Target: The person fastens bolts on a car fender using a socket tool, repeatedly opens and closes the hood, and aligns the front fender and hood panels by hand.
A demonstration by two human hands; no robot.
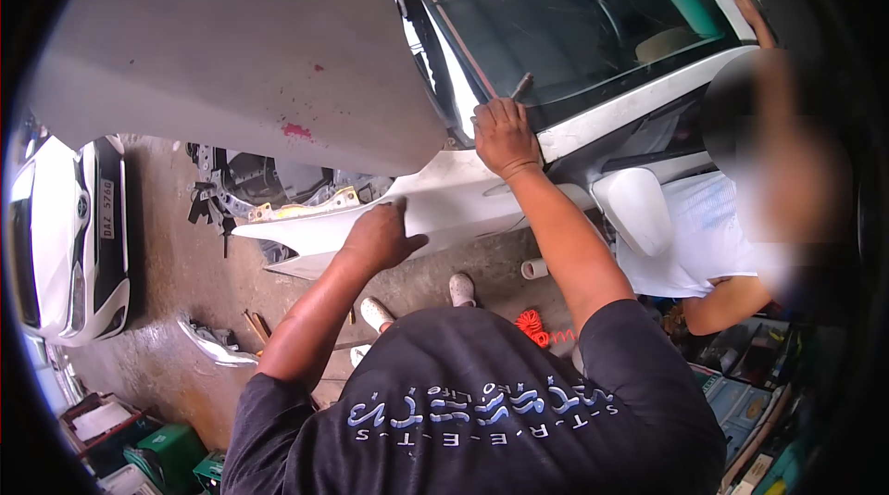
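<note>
My left hand (378, 238) lies on the top edge of a white car fender (454, 194), its thumb held apart from the fingers. Farther right, at the base of the windshield (565, 13), my right hand (507, 136) is closed around a metal hand tool (523, 86). Only the tool's thick end shows past the fingers; its exact kind is unclear. The raised grey hood (241, 50) stands over the engine bay, with red marks on its underside. The fender's front end sits beside exposed front body metal (319, 203).
A person in a white shirt (685, 236) stands by the side mirror (634, 208), one hand on the roof. A white car (79, 236) is parked left. An orange coiled hose (532, 326), a loose car part (215, 344) and green bins (171, 454) are around me.
</note>
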